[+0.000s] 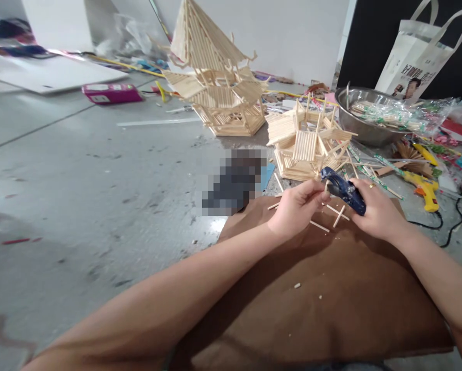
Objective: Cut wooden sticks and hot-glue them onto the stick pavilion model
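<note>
My right hand [378,208] is wrapped around dark blue cutters [345,189], their head tilted up toward the left. My left hand [301,207] pinches a short wooden stick [327,186] right at the head of the cutters. How far the jaws are apart cannot be made out. Below both hands, several loose sticks [319,225] lie on a brown paper sheet [316,330], with small cut bits [297,285] nearer to me. Just beyond my hands stands a low stick-built structure [305,145] with slatted roof panels.
A taller stick pagoda [234,98] stands behind on the grey floor. At right are a metal bowl [374,135] of wrapped sticks, a yellow glue gun [424,189] with its cord, and a white tote bag [409,62]. A magenta pack [111,94] lies at left.
</note>
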A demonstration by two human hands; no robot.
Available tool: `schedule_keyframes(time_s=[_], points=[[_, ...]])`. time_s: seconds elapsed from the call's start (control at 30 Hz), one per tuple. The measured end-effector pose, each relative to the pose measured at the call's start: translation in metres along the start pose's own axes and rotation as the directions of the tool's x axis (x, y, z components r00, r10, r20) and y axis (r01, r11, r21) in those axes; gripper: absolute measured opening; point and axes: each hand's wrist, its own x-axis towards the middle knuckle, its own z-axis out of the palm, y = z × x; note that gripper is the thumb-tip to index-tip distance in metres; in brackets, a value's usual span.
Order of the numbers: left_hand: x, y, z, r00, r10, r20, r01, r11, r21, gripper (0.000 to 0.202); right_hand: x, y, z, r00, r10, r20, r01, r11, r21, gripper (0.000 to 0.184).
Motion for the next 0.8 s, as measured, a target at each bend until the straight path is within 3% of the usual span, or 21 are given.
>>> schedule_keyframes(time_s=[0.27, 0.8], points=[[-0.0004, -0.0010, 0.0003, 0.999, 0.053, 0.015, -0.053, 0.998, 0.019, 0.017, -0.0024, -0.0038, 0.0006, 1.000, -0.014, -0.010, 0.014, 1.000, -0.013, 0.043], [-0.0017, 0.0058, 0.0002, 0.999, 0.034, 0.041, -0.035, 0.999, 0.009, 0.010, -0.0043, -0.0044, 0.0031, 1.000, 0.000, -0.026, -0.002, 0.999, -0.049, 0.042]])
